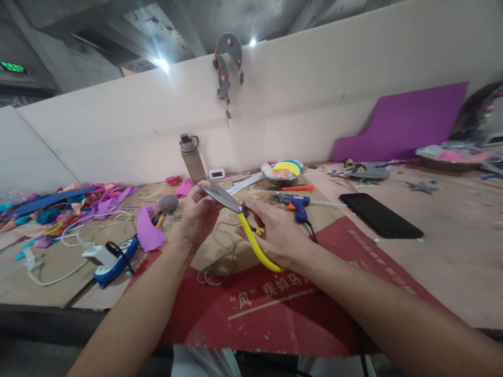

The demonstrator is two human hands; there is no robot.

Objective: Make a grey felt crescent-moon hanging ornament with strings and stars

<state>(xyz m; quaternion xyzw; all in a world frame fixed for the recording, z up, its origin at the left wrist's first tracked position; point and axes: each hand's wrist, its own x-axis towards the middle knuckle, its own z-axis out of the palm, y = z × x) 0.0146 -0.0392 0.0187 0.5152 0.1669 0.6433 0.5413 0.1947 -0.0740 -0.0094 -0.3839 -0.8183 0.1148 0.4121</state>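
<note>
My right hand (279,230) is wrapped round the yellow handles of a pair of scissors (257,248), whose blades point up and to the left, slightly parted. My left hand (200,212) is closed beside the blades, thumb and fingers bent together near the tips. What it pinches, if anything, is too small to make out. Below both hands a loose grey yarn strand (223,256) lies in loops on the red and brown cardboard (251,319). A ball of grey yarn (168,203) sits left of my left hand.
A blue glue gun (294,203) lies just beyond my right hand, with a black phone (381,214) to its right. On the left are a power strip (116,262), white cables and felt scraps (151,230). A bottle (192,159) and a metal bowl (283,180) stand behind.
</note>
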